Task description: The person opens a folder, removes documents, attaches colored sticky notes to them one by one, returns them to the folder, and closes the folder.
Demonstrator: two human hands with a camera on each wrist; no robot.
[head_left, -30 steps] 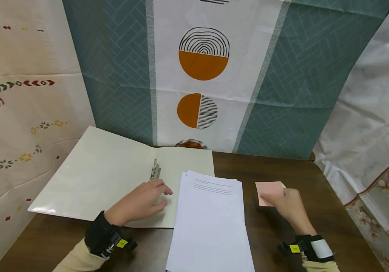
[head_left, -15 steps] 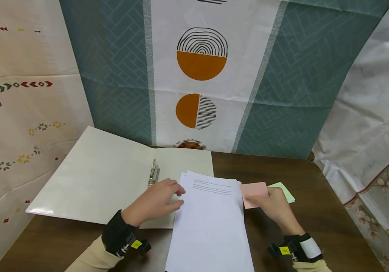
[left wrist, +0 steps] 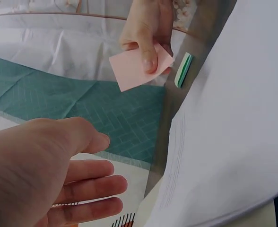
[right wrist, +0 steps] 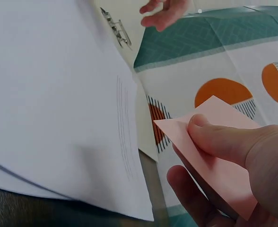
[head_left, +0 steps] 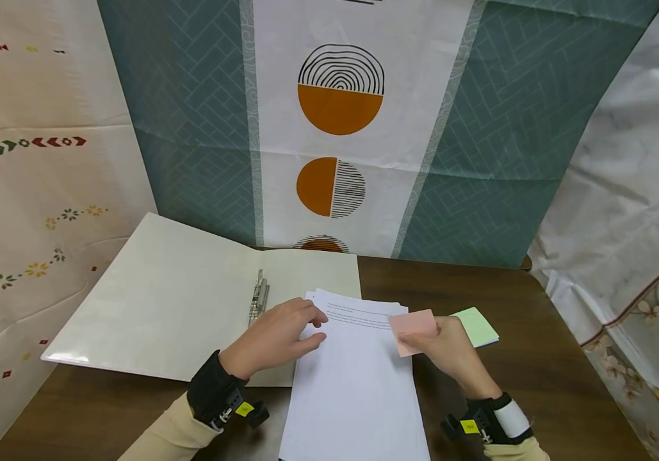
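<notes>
My right hand (head_left: pixel 450 349) pinches a pink sticky note pad (head_left: pixel 412 323) between thumb and fingers, over the right edge of a stack of printed paper (head_left: pixel 358 384). In the right wrist view the thumb lies flat across the pink pad (right wrist: pixel 224 118), with fingers beneath it. My left hand (head_left: pixel 274 336) hovers over the stack's left edge, fingers relaxed and holding nothing; the left wrist view shows the same hand (left wrist: pixel 82 175) with its palm side bare. The stack has a few lines of text near its top and partly covers an open white binder (head_left: pixel 191 301).
A green sticky note pad (head_left: pixel 477 326) lies on the brown table (head_left: pixel 536 358) behind my right hand. The binder's metal clip (head_left: pixel 258 298) stands at its spine, beyond my left hand. A patterned cloth (head_left: pixel 208 141) hangs behind the table.
My right hand has carried the pink pad left, from the table to over the paper, uncovering the green pad. My left hand has moved right, from the binder to the stack's edge.
</notes>
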